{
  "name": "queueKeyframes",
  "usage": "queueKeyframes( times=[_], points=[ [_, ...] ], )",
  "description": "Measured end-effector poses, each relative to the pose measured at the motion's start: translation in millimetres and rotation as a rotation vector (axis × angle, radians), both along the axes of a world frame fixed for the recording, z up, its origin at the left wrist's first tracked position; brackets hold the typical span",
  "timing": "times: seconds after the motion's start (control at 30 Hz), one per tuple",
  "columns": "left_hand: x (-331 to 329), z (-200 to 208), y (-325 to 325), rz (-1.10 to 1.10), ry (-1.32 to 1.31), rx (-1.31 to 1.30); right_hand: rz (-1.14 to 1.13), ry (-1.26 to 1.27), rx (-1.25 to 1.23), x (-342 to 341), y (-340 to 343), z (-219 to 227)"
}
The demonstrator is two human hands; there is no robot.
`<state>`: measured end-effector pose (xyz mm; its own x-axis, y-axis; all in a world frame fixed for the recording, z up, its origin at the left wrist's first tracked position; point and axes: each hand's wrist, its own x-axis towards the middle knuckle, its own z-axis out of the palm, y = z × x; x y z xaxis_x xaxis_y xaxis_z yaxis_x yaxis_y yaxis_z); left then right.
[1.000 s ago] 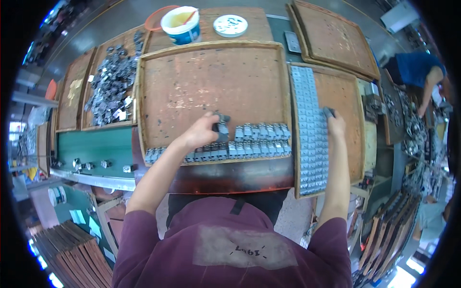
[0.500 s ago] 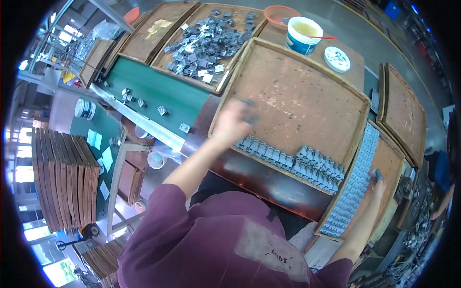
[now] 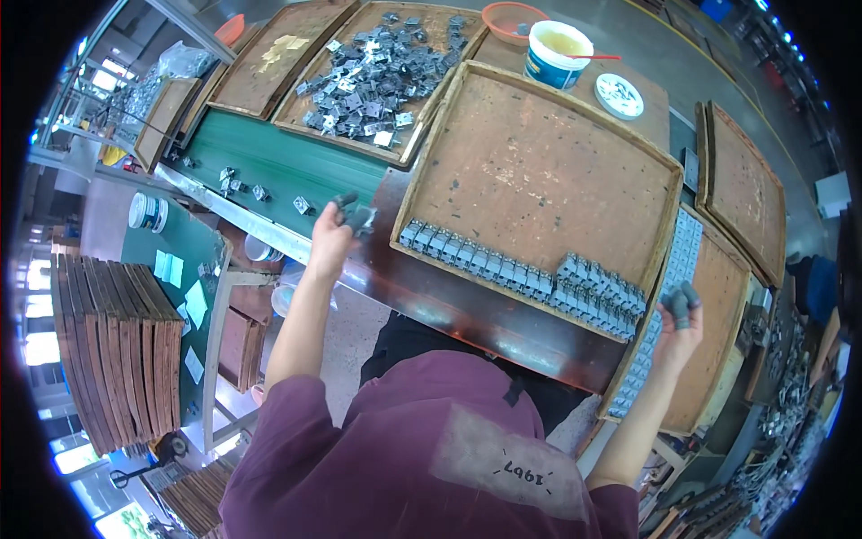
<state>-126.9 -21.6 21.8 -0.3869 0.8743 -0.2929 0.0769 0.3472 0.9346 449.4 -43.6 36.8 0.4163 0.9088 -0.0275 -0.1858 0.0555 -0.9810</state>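
Observation:
Dark grey covers sit on the fingers of both my hands. My left hand (image 3: 332, 235) is over the edge of the green conveyor belt (image 3: 260, 148), closed around a small metal part (image 3: 365, 221), partly hidden by the fingers. My right hand (image 3: 680, 325) is at the right, above a long narrow block of blue-grey pieces (image 3: 684, 247). Its fingers are curled together, and what they hold, if anything, is hidden. Between my hands lies a large wooden tray (image 3: 539, 94), with rows of small blue-grey metal housings (image 3: 476, 258) along its near edge.
Several loose parts (image 3: 260, 193) lie on the belt. Behind it, a wooden tray holds a heap of metal parts (image 3: 377, 85). A white-and-blue tub (image 3: 557, 56) with a red stick, a white lid (image 3: 619, 96) and an orange bowl (image 3: 514, 20) stand at the back. Stacked boards (image 3: 117, 350) are at left.
My left hand has moved left from over the large tray to the belt edge and closed on a part there. My right hand has come slightly left and up, towards the large tray.

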Motion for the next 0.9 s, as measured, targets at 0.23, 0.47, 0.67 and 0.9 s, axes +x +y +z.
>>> queueKeyframes(
  times=[0.23, 0.47, 0.67, 0.9],
  points=[
    [151.9, 73.5, -3.5, -0.478, -0.699, 0.208, 0.229, 0.035, 0.003, -125.1, -14.8, 49.8],
    [197.8, 88.4, -6.3, -0.821, -0.645, 0.274, 0.496, -0.356, -0.115, -150.3, -38.6, 112.1],
    [215.8, 104.4, -9.1, -0.943, -0.547, 0.289, 0.410, -1.118, 0.199, -144.5, -41.8, 123.1],
    [241.2, 94.3, -24.7, -0.940, -0.400, 0.331, 0.405, -1.230, 0.211, -134.2, -39.0, 121.5]
  ],
)
